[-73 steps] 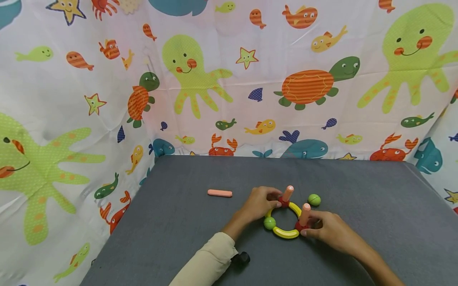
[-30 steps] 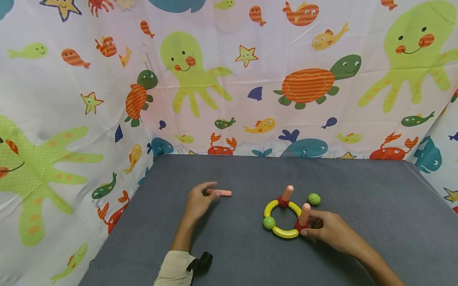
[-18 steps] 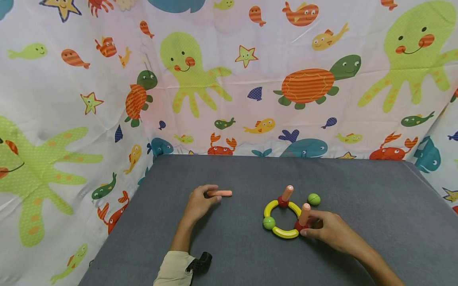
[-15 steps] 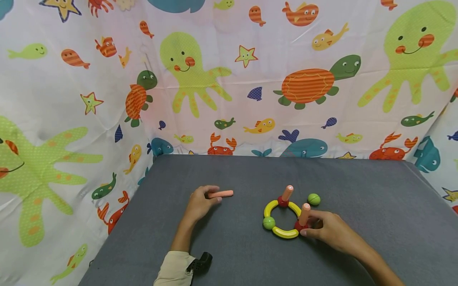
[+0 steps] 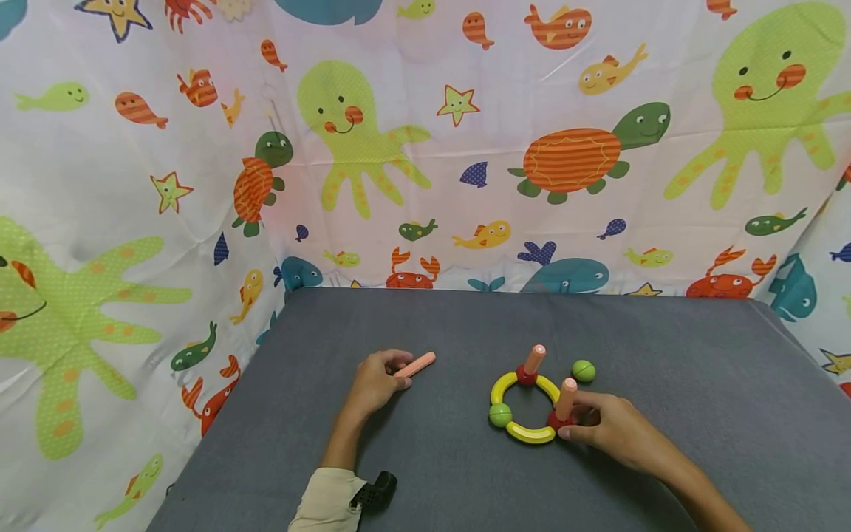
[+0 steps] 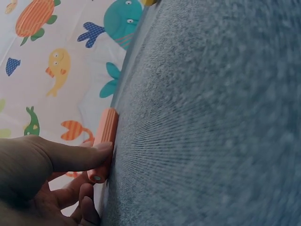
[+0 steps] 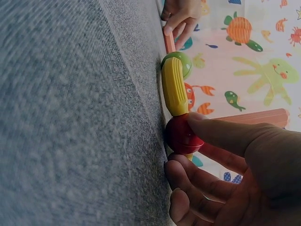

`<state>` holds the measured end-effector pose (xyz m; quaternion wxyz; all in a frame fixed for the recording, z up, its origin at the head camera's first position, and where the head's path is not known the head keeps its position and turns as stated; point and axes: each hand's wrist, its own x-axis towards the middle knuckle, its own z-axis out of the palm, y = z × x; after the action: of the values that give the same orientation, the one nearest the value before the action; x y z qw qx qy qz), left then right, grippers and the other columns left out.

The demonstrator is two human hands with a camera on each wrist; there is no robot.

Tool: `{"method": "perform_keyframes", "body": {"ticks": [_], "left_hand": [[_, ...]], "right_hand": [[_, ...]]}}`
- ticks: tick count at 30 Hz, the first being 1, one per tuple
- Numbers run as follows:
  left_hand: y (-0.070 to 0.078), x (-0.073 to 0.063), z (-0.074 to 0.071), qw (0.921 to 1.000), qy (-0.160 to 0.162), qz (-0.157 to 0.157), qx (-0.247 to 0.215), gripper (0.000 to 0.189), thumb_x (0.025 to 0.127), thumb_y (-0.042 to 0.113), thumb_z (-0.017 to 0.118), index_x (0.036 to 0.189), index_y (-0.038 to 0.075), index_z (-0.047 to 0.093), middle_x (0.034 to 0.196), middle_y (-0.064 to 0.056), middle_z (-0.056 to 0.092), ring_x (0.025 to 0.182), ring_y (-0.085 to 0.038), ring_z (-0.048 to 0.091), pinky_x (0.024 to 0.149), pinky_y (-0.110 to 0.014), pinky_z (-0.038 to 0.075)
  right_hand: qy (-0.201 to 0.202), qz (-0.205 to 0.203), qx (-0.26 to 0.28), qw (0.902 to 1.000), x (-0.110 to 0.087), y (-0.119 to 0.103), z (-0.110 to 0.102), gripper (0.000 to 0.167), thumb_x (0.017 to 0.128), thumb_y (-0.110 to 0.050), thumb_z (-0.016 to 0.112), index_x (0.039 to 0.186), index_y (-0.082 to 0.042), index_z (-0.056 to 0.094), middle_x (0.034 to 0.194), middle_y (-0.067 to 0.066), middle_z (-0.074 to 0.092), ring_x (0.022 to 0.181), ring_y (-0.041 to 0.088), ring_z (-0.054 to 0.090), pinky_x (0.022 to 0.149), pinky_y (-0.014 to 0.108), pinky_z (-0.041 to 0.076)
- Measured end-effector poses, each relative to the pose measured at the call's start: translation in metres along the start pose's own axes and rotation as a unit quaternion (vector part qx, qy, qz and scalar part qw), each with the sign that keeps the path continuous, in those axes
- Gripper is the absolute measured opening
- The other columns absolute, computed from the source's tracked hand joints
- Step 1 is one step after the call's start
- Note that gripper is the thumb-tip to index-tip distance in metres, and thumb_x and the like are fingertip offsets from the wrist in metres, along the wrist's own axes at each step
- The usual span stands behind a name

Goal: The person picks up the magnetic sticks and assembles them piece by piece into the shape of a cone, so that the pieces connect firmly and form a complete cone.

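Observation:
My left hand (image 5: 374, 383) pinches a loose salmon-pink ridged stick (image 5: 416, 364) between thumb and fingers, low over the grey table. In the left wrist view the thumb lies across the stick (image 6: 106, 129), whose end shows a small pale dot. To the right, my right hand (image 5: 614, 428) grips a red ball (image 7: 181, 135) of a toy ring. Yellow curved pieces (image 5: 531, 433), a green ball (image 5: 501, 415) and a second red ball (image 5: 527, 375) make up the rest of the ring. One pink stick (image 5: 535, 360) stands up from each red ball.
A loose green ball (image 5: 583, 371) lies just behind the ring on the right. The grey cloth-covered table (image 5: 465, 480) ends at a white curtain (image 5: 399, 148) printed with sea animals. A black wrist camera (image 5: 377, 491) sits at the left cuff.
My left hand has left the ring, reached left to the loose pink stick and taken hold of it. The stick now slants, its right end farther away. My right hand has stayed put.

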<state>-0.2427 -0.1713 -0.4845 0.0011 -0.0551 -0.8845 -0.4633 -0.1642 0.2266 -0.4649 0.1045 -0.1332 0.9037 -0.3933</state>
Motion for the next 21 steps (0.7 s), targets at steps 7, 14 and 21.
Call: {"method": "perform_keyframes", "body": {"ticks": [7,14,21], "left_hand": [[-0.001,0.001,0.003,0.9995,0.015,-0.004,0.028,0.034,0.087,-0.005,0.082,0.118,0.007,0.079,0.105,-0.008,0.075,0.089,-0.020,0.061,0.081,-0.038,0.050],[0.002,0.002,0.004,0.9995,0.021,0.006,0.022,0.031,0.090,0.001,0.082,0.118,0.012,0.080,0.109,-0.007,0.076,0.090,-0.018,0.062,0.081,-0.036,0.051],[0.014,0.001,0.012,0.9991,0.013,0.040,0.009,0.031,0.089,0.002,0.084,0.119,0.011,0.079,0.105,-0.007,0.077,0.083,-0.016,0.067,0.073,-0.031,0.054]], "right_hand": [[-0.001,0.005,0.001,1.0000,0.000,0.001,0.000,0.026,0.089,-0.028,0.086,0.108,-0.015,0.074,0.090,-0.002,0.071,0.077,0.013,0.063,0.064,0.027,0.050],[0.001,0.001,0.001,1.0000,0.000,0.001,0.001,0.023,0.089,-0.028,0.086,0.105,-0.016,0.073,0.090,-0.002,0.070,0.076,0.012,0.063,0.064,0.027,0.051],[0.003,0.001,0.001,1.0000,0.000,0.001,0.001,0.023,0.089,-0.028,0.086,0.105,-0.016,0.073,0.090,-0.002,0.070,0.076,0.012,0.063,0.064,0.027,0.050]]}}
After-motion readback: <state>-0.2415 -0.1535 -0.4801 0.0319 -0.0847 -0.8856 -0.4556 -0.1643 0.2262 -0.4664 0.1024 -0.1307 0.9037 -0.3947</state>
